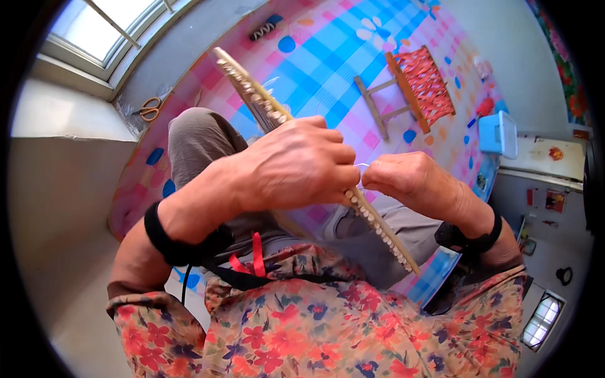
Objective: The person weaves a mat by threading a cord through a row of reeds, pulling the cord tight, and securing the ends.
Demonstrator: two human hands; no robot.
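My left hand (pixel 302 164) is closed around the middle of a slim pale wooden frame (pixel 387 235), which slants from upper left to lower right across my lap. A row of small whitish knobs runs along its edge; whether they are pegs or cord loops I cannot tell. Just right of it, my right hand (pixel 403 179) is closed with its fingertips pinched together. A thin white cord (pixel 362 165) shows between the two hands, running to the right fingertips. The frame's far side is mostly hidden by my left hand.
I sit on a pink and blue checked sheet (pixel 334 75). Ahead to the right lies a small wooden stool (pixel 403 61) with a red woven seat. Scissors (pixel 150 109) rest near the wall at left, and a light-blue box (pixel 496 133) stands at right.
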